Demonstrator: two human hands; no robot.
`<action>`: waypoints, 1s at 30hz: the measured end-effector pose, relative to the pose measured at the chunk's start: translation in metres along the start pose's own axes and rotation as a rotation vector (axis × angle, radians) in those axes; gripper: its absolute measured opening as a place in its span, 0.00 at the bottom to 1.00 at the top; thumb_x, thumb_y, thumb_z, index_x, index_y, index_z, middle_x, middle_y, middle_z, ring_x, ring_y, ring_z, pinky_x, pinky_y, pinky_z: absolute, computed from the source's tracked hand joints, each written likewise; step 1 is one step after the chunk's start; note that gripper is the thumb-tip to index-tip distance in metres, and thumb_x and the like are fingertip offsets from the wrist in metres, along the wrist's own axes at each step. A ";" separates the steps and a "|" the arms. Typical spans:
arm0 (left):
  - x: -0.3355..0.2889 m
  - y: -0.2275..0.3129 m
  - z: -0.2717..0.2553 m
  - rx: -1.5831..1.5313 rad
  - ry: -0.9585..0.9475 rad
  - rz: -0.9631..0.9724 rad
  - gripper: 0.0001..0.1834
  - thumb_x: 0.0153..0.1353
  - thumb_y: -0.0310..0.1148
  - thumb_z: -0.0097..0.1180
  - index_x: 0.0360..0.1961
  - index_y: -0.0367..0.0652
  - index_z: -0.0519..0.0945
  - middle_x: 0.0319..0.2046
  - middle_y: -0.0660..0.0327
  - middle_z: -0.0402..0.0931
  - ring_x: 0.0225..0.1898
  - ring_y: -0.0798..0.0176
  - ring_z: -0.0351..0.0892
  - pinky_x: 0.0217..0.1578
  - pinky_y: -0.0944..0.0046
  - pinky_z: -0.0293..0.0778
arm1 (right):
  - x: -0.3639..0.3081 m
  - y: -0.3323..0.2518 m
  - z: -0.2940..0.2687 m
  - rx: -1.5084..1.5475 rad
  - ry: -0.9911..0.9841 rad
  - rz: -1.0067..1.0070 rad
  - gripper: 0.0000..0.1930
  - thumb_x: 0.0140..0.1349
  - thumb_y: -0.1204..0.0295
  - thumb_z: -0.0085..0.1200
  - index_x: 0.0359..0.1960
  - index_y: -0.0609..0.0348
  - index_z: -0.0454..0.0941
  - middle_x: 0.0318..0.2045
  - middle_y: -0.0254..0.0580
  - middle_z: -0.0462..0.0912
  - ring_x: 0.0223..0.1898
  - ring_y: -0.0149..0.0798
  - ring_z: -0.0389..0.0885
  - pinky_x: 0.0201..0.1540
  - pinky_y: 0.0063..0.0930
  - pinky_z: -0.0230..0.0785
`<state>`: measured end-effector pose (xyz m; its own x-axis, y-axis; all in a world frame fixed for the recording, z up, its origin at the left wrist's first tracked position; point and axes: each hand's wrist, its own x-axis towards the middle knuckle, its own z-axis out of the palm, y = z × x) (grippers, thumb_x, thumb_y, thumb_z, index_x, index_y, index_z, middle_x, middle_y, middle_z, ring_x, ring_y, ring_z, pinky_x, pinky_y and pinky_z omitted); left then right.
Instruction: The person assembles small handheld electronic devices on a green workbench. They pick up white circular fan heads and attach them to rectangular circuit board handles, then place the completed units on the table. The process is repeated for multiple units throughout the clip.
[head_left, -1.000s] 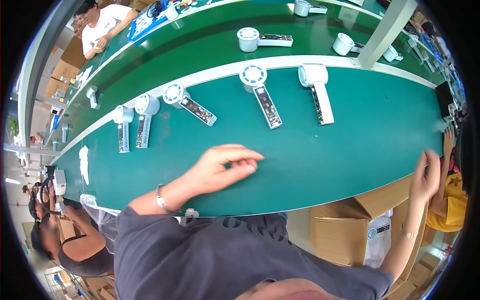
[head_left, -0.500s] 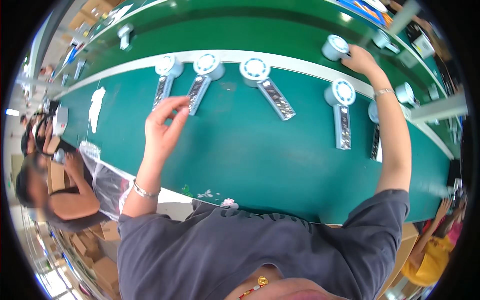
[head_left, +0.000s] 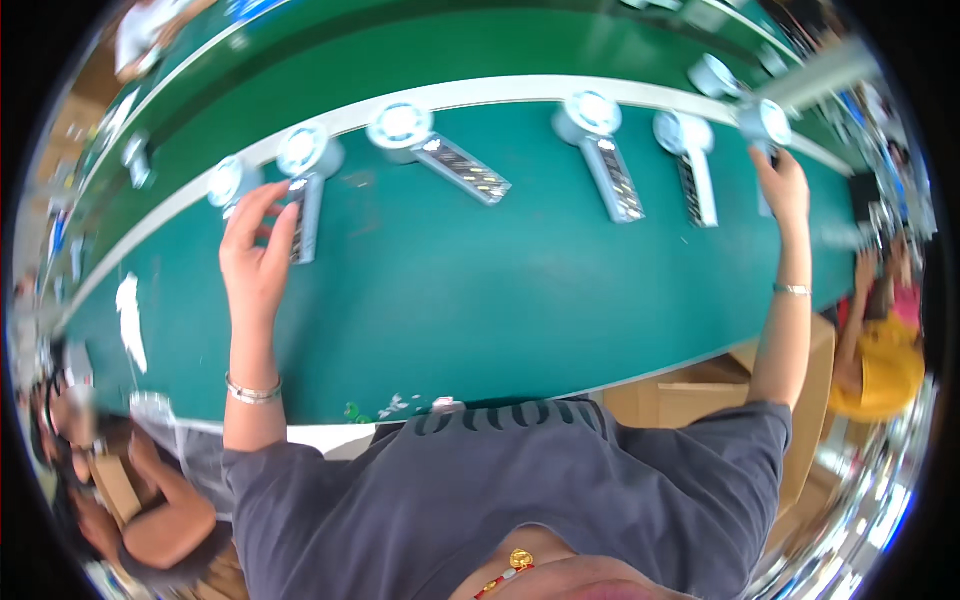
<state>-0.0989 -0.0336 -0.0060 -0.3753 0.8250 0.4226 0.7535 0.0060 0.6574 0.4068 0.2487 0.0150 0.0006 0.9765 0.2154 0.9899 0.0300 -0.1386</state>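
Note:
A row of light-blue hair-dryer-shaped devices lies across the green tabletop [head_left: 470, 300], their round heads toward the white far edge. My right hand [head_left: 783, 190] is closed on the handle of one such device [head_left: 765, 122] at the far right; its head shows above my fingers. My left hand [head_left: 258, 245] is over the row's left end, fingers curved with a gap to the thumb and nothing visibly held. It partly covers the leftmost device [head_left: 232, 182] and the handle of its neighbour [head_left: 306, 152]. Open handles with dark circuit boards show on the middle device [head_left: 465, 170] and the right-middle device [head_left: 612, 180].
Another device [head_left: 690, 135] lies left of my right hand; one more [head_left: 713, 76] sits beyond the white edge [head_left: 500, 92]. A white sheet [head_left: 130, 322] is at left. Cardboard boxes [head_left: 680, 395] stand below the near edge. Other people work at both sides.
My view has turned rightward and the row now appears further left. My right hand has brought the device nearer, to the right end of the row. My left hand is still at the left end.

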 end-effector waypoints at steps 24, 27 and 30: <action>0.003 -0.031 0.016 0.023 -0.240 -0.348 0.21 0.54 0.41 0.57 0.41 0.33 0.77 0.34 0.47 0.78 0.36 0.50 0.78 0.39 0.59 0.71 | -0.126 -0.261 0.030 0.445 -0.426 -0.738 0.25 0.49 0.53 0.58 0.39 0.65 0.75 0.35 0.53 0.79 0.37 0.50 0.79 0.41 0.38 0.70; 0.000 -0.031 0.021 0.070 -0.230 -0.359 0.19 0.53 0.42 0.57 0.35 0.34 0.78 0.29 0.48 0.76 0.33 0.52 0.77 0.37 0.58 0.70 | -0.117 -0.286 0.055 0.445 -0.571 -0.579 0.22 0.46 0.58 0.56 0.37 0.64 0.76 0.35 0.55 0.79 0.37 0.50 0.79 0.41 0.38 0.70; -0.003 -0.035 0.020 -0.036 -0.241 -0.430 0.16 0.53 0.39 0.57 0.33 0.33 0.77 0.23 0.59 0.73 0.25 0.67 0.69 0.27 0.65 0.66 | -0.122 -0.288 0.058 0.450 -0.521 -0.603 0.17 0.42 0.64 0.53 0.30 0.65 0.75 0.32 0.54 0.78 0.37 0.53 0.77 0.41 0.40 0.69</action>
<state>-0.1139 -0.0247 -0.0427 -0.5092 0.8595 -0.0455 0.5372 0.3586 0.7634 0.1129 0.1331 -0.0276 -0.6708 0.7379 -0.0746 0.6530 0.5400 -0.5310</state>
